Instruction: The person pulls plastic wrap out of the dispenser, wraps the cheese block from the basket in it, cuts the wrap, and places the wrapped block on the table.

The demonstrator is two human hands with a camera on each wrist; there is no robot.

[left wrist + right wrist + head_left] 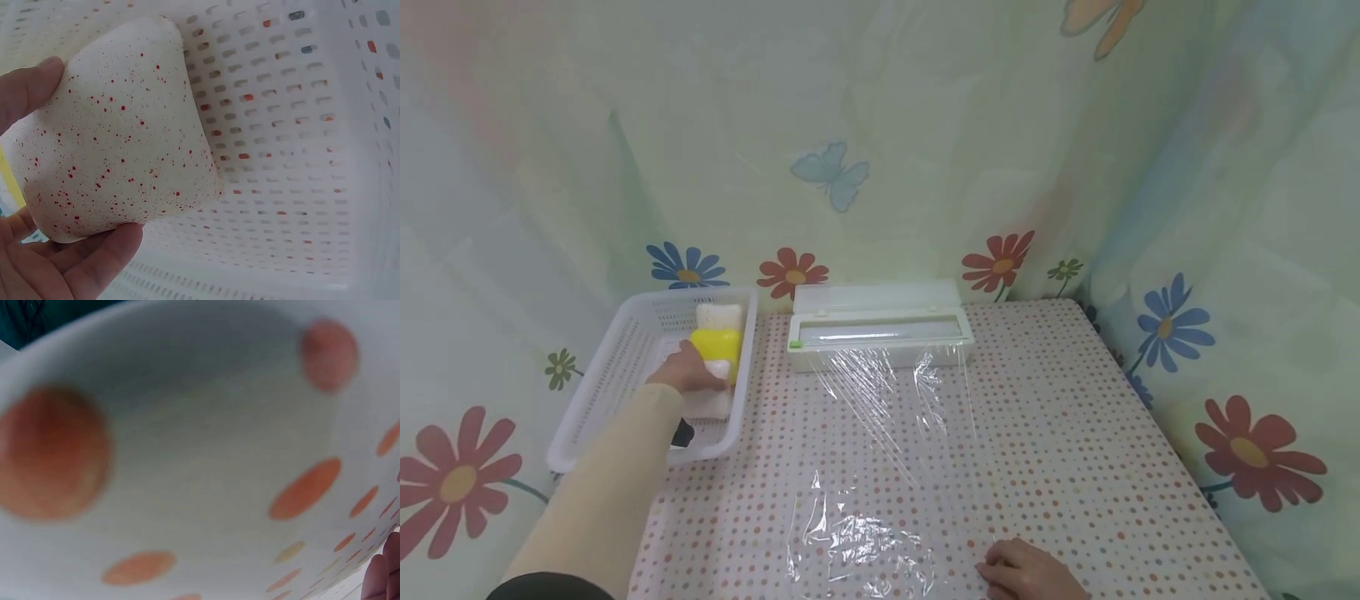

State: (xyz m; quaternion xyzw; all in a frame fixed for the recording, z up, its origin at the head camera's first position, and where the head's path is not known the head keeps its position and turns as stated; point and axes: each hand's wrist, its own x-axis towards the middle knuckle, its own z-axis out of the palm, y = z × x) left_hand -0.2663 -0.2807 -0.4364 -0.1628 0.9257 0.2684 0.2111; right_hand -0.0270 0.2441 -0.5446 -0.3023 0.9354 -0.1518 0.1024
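Observation:
My left hand [687, 369] reaches into a white plastic basket [747, 367] on the left of the table. In the left wrist view, its thumb and fingers grip a white block with red specks [119, 137], which has rounded corners and is held at a tilt over the slotted basket floor. A yellow block [718, 343] and other white blocks lie along the basket's right side. My right hand [1030, 571] rests at the front of the table, fingers loosely curled, beside a sheet of cling film [868, 533]. Only its fingertips show in the right wrist view.
An opened cling film box [880, 360] stands at the back of the table, lid raised, with film drawn out toward the front. A small black item [682, 433] lies in the basket's near corner. A patterned curtain [910, 167] hangs behind the table.

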